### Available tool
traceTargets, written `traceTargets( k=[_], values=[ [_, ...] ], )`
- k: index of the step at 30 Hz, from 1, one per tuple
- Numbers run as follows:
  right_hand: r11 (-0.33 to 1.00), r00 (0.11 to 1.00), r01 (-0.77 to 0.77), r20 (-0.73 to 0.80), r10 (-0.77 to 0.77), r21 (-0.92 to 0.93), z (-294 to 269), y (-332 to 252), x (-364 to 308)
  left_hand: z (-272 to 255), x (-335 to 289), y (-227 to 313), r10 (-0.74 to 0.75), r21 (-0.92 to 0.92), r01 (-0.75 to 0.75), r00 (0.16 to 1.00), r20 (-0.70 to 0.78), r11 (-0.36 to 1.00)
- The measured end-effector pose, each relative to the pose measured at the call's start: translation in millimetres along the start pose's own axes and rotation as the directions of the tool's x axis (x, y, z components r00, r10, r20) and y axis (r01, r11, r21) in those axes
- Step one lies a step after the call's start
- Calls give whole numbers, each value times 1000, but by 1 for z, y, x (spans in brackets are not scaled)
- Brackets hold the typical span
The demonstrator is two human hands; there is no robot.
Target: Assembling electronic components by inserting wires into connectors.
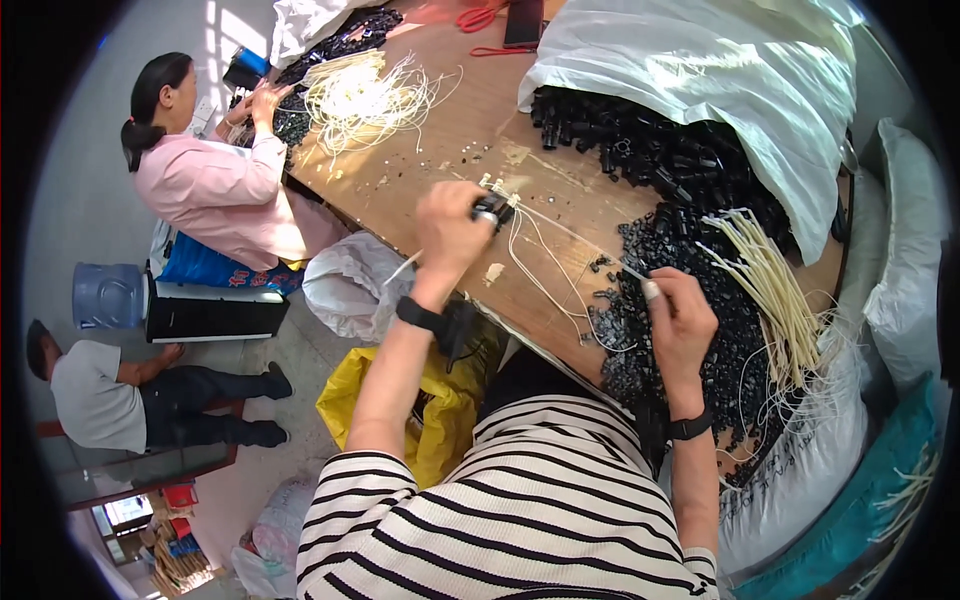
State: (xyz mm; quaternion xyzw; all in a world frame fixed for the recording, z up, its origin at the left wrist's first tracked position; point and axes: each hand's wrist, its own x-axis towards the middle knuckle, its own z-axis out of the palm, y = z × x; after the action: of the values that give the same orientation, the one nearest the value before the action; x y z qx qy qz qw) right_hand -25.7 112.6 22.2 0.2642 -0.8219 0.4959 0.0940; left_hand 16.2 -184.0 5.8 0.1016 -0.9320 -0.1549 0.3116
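Note:
My left hand (455,228), slightly blurred, is closed over a small black part (492,208) above the wooden table. Small cream pieces sit at that part's far end, and a short cream stick (403,268) shows beside my wrist. A thin pale cord (570,233) runs from there to my right hand (683,318), whose thumb and fingers pinch its other end; the thumb has a pale wrap. Thin white wire (545,275) loops down onto the table between my hands. Small black fittings (690,300) lie heaped beneath and around my right hand.
A white sack (690,60) spills larger black tubes (640,140) at the far right. Bundled cream sticks (765,290) lie on the right heap. Red scissors (478,18) are at the back. A person in pink (210,180) works at left, near coiled white wires (365,100); another person sits beyond.

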Motion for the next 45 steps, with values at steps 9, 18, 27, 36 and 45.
traceTargets(
  k=[9,18,27,36,45],
  values=[
    [970,958,-239,150,244,-53,-35,44,-14,21,2,14,-14,126,17,1000,-21,992],
    [588,924,-326,-118,364,-740,-138,115,-19,130,42,143,165,-317,-1,856,490,948],
    [843,987,133,151,-62,-521,-112,60,-11,121,24,122,95,-494,124,913,396,860],
    [961,985,41,172,6,-272,-79,50,-20,73,14,111,131,-698,306,858,497,647],
    [951,990,-25,123,65,-307,-33,17,-10,49,-16,159,637,-600,-387,718,280,701]
  ],
)
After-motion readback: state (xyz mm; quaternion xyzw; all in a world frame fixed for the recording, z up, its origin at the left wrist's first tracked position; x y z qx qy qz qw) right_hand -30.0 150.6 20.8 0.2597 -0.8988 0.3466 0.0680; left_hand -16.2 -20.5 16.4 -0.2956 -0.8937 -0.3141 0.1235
